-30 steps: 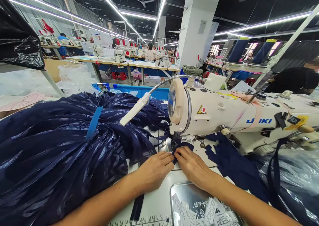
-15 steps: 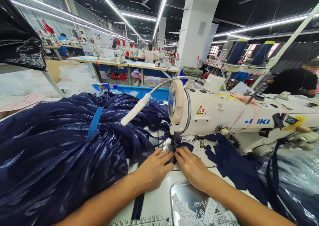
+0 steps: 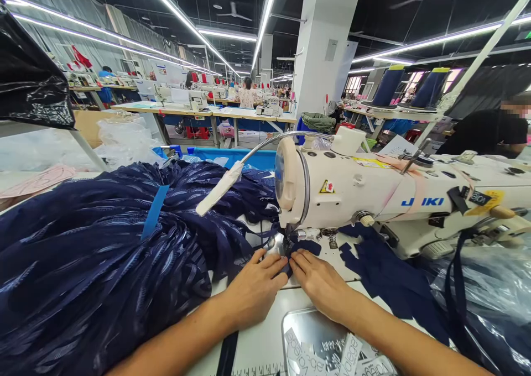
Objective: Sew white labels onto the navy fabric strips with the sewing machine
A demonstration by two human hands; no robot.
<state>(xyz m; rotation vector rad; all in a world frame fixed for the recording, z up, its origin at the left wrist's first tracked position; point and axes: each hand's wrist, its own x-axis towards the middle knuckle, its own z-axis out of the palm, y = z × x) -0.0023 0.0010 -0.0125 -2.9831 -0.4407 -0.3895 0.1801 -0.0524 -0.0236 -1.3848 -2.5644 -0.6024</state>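
Observation:
Under the needle area of the white sewing machine (image 3: 344, 185), my two hands come close together over a small piece of navy fabric (image 3: 287, 269). My left hand (image 3: 258, 285) is closed on its left side, fingertips beside the shiny metal plate (image 3: 275, 244). From the right, my right hand (image 3: 317, 281) pinches the same fabric, its fingers held together. Most of the piece is hidden under my fingers. A large heap of navy garments (image 3: 103, 254), tied with a blue strip (image 3: 155, 212), lies left of my left hand. A navy strip (image 3: 228, 354) hangs below my left wrist.
A metal tray (image 3: 286, 332) with printed labels (image 3: 350, 351) sits below my right wrist. Navy fabric pieces (image 3: 385, 271) and clear plastic (image 3: 489, 276) lie on the right. A bendable lamp (image 3: 219, 188) arches over the heap. A person in black (image 3: 477, 124) is at far right.
The whole view has shifted slightly, so the machine sits a little lower and further left. Both hands stay at the needle area on the fabric, with hardly any movement.

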